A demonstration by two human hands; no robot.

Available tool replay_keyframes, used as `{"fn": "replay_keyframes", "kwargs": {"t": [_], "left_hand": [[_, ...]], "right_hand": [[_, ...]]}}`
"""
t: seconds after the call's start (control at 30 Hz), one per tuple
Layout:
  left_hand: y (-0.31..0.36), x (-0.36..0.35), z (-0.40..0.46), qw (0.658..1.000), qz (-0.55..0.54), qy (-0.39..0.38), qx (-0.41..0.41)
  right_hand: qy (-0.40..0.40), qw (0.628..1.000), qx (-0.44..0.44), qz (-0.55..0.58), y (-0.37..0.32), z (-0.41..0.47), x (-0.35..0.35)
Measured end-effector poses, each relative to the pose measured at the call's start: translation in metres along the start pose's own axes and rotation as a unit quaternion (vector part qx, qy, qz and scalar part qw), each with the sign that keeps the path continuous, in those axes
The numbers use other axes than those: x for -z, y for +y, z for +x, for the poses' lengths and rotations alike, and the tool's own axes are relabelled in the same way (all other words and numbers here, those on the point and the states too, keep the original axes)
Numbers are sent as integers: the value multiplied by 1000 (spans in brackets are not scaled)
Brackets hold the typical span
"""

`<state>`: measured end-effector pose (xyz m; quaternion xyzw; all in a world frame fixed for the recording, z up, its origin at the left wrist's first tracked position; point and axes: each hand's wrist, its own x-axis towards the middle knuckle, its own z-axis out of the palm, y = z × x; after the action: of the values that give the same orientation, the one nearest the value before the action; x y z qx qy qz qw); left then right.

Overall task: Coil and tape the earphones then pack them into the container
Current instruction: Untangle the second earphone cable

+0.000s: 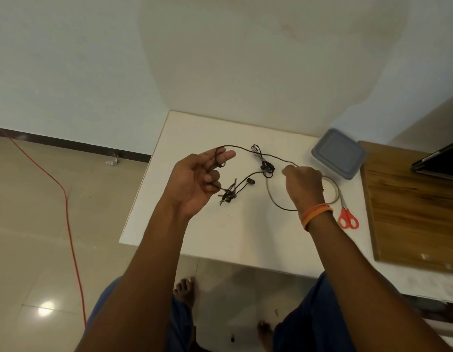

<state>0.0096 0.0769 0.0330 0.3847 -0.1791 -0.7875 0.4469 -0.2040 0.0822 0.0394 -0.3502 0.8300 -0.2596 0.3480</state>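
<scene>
While the earphones (264,168) hang strung across the middle of the frame above the white table (220,237), coiling looks barely begun: the left hand (197,179) has the cord looped round its raised fingers, the right hand (302,182) pinches it further along. Next the slack needs winding round those fingers, then tape, which I cannot find. Right of centre sit the lidded grey container (338,157) and red-handled scissors (347,214); a wooden board (410,207) lies at the right edge. Plain wall behind, tiled floor with an orange cable (68,212) at left.
</scene>
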Motion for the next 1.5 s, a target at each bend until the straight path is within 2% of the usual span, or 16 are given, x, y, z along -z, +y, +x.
{"fn": "replay_keyframes", "kwargs": {"t": [0.13, 0.23, 0.33, 0.43, 0.5, 0.57, 0.7, 0.8, 0.87, 0.93, 1.03, 1.13, 1.23, 1.3, 1.43, 1.5], "left_hand": [[-2, 0, 2, 992, 92, 76, -48], [-11, -9, 1, 962, 233, 107, -93], [-21, -18, -2, 933, 323, 66, -140], [-26, -20, -1, 912, 371, 37, -172], [-30, -19, 1, 886, 418, 46, -193], [-33, -19, 3, 859, 461, 67, -211], [-39, -23, 2, 813, 524, 72, -245], [-41, -28, -1, 820, 521, 61, -229], [-40, -30, -3, 828, 504, 88, -231], [-37, -29, -3, 825, 496, 125, -240], [-33, -28, -2, 830, 495, 143, -214], [-33, -26, -1, 882, 421, 127, -167], [-32, -19, 3, 900, 377, 137, -169], [-33, -15, 6, 873, 428, 148, -181], [-43, -15, 6, 773, 566, 114, -261], [-45, -16, 6, 759, 580, 128, -266]], "right_hand": [[-10, 997, -10, 76, 4, 4, 10], [-39, 995, 41, -86, 6, -4, 7], [-37, 973, 162, -159, 6, -14, -6], [-59, 963, 262, -5, -1, -24, -13], [-148, 956, 230, 105, -4, -28, -15], [-185, 951, 221, 109, -1, -28, -19], [-130, 958, 241, 86, 4, -26, -24], [-57, 957, 281, 50, 4, -27, -25], [-46, 967, 226, 104, 2, -28, -24], [-77, 965, 103, 228, -1, -26, -21], [-153, 899, -37, 409, -4, -20, -13], [-217, 832, -80, 505, -4, -15, -7], [-260, 818, -58, 509, -6, -15, -2], [-292, 814, -30, 501, -8, -18, -2], [-298, 830, 5, 471, -10, -22, -7], [-294, 836, 11, 462, -10, -22, -6]]}}
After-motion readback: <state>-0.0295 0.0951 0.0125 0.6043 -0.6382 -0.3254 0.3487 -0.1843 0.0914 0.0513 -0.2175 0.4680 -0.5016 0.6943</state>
